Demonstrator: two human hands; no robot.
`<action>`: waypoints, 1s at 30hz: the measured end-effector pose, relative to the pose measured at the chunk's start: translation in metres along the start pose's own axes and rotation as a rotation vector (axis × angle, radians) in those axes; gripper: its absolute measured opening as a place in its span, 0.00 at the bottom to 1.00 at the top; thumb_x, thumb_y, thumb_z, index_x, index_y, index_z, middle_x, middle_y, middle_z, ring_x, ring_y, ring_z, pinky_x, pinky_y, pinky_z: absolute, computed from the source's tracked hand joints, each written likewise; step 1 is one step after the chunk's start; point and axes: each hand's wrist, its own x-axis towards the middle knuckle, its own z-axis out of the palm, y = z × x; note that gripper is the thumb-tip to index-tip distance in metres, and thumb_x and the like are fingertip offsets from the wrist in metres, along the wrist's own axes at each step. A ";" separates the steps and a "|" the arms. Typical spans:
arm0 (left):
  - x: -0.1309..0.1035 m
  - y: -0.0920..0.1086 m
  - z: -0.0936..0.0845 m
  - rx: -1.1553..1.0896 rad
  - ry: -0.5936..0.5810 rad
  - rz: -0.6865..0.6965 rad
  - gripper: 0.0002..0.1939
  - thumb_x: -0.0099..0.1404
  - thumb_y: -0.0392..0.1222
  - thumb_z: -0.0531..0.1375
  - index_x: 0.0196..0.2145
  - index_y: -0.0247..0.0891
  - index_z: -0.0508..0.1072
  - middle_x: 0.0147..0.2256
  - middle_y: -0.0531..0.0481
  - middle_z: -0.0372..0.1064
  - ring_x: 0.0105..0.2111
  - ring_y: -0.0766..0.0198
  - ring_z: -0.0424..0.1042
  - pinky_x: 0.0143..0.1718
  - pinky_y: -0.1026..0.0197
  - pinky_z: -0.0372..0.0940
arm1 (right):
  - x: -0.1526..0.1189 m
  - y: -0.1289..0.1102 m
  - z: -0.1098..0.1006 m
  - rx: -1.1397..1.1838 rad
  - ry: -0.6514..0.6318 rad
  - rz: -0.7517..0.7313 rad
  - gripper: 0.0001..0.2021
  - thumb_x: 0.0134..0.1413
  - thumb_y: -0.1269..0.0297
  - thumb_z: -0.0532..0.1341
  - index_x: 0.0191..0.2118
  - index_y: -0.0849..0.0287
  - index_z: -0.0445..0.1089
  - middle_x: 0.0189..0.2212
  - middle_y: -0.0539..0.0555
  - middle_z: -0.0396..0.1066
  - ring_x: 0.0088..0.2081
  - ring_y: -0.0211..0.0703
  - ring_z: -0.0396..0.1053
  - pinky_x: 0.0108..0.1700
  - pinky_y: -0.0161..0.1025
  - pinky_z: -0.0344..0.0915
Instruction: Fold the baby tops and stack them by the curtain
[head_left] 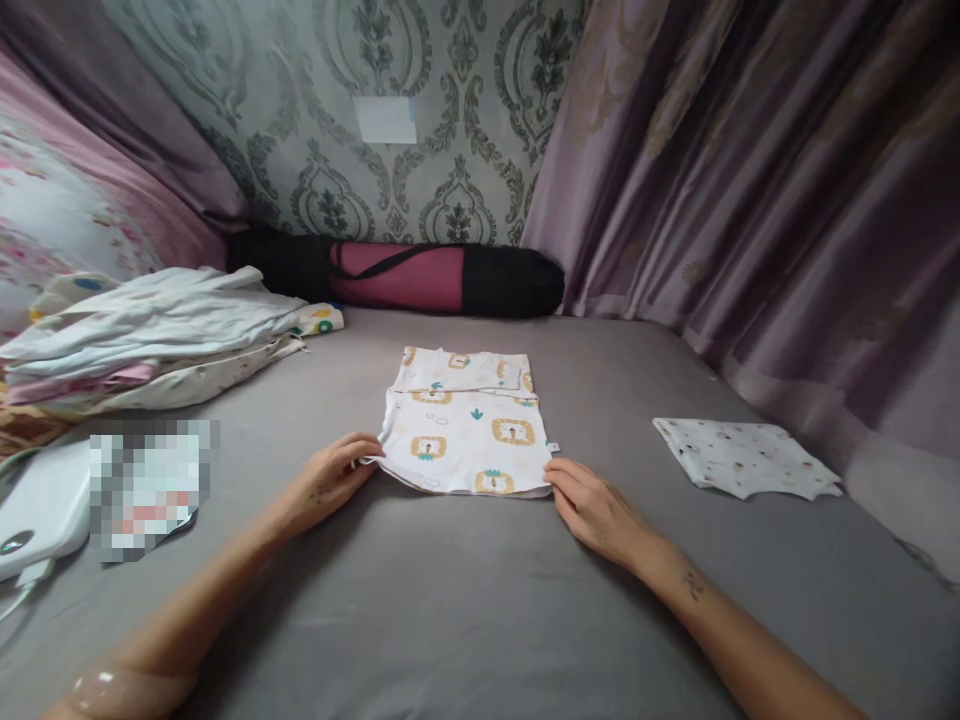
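Bare forearms [705, 605] come forward over a gray sheet [450, 600], one on either side of the printed cloth [469, 435]. That cloth lies on the sheet between the two hands, white with tan animal faces and green leaves, its far part folded over in a band. Left grip [337, 478] is closed on the cloth's near left corner; right grip [592, 500] is closed on its near right corner, just below a small tag [553, 449] — both narrow, with the edge between thumb and fingers. Well to the right of the cloth is a folded white cloth [742, 458] with small spots. To its left sit a heap of clothes [172, 310] and, nearer the camera, a white device [49, 500] with a cord, beside a blurred-out item I can't identify [154, 490]. Beyond the cloth — a long black and dark red bag [397, 277] against the patterned wall [465, 60], with a purple curtain [637, 170] on the right.
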 end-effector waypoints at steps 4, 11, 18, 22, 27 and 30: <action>0.006 0.008 0.000 -0.360 -0.005 -0.254 0.25 0.67 0.59 0.52 0.49 0.36 0.70 0.26 0.49 0.73 0.23 0.63 0.71 0.27 0.62 0.69 | 0.004 0.001 0.000 0.310 0.064 0.265 0.14 0.66 0.65 0.47 0.48 0.55 0.69 0.39 0.55 0.74 0.36 0.43 0.74 0.42 0.40 0.72; 0.020 0.017 0.005 -0.573 0.101 -0.244 0.24 0.65 0.61 0.56 0.45 0.39 0.74 0.43 0.45 0.75 0.43 0.57 0.74 0.47 0.54 0.71 | 0.011 0.007 -0.009 0.453 0.072 0.351 0.12 0.57 0.59 0.60 0.46 0.54 0.67 0.44 0.53 0.73 0.41 0.43 0.74 0.47 0.41 0.70; 0.045 0.015 0.002 -0.395 0.364 -0.233 0.25 0.64 0.64 0.55 0.31 0.37 0.72 0.28 0.51 0.70 0.30 0.62 0.71 0.35 0.61 0.69 | 0.046 0.021 -0.021 0.189 0.321 0.245 0.10 0.59 0.63 0.54 0.36 0.55 0.72 0.34 0.54 0.73 0.35 0.43 0.70 0.41 0.39 0.66; 0.070 0.016 -0.001 -0.367 0.426 -0.201 0.26 0.62 0.65 0.55 0.29 0.37 0.70 0.24 0.52 0.67 0.28 0.63 0.68 0.32 0.63 0.65 | 0.081 0.038 -0.021 0.241 0.465 0.345 0.09 0.53 0.59 0.57 0.33 0.57 0.72 0.32 0.54 0.73 0.35 0.44 0.70 0.41 0.39 0.66; 0.107 0.004 0.003 -0.264 0.515 -0.221 0.22 0.64 0.59 0.52 0.24 0.38 0.65 0.20 0.56 0.57 0.22 0.67 0.59 0.23 0.66 0.54 | 0.125 0.063 -0.005 0.437 0.470 0.543 0.12 0.53 0.58 0.57 0.38 0.60 0.71 0.31 0.54 0.75 0.33 0.44 0.71 0.36 0.37 0.67; 0.130 -0.008 0.008 -0.124 0.543 -0.300 0.19 0.65 0.53 0.50 0.22 0.39 0.64 0.19 0.56 0.55 0.22 0.67 0.57 0.23 0.65 0.50 | 0.150 0.070 0.004 0.390 0.444 0.631 0.12 0.56 0.61 0.55 0.41 0.60 0.70 0.35 0.55 0.76 0.37 0.45 0.72 0.38 0.38 0.67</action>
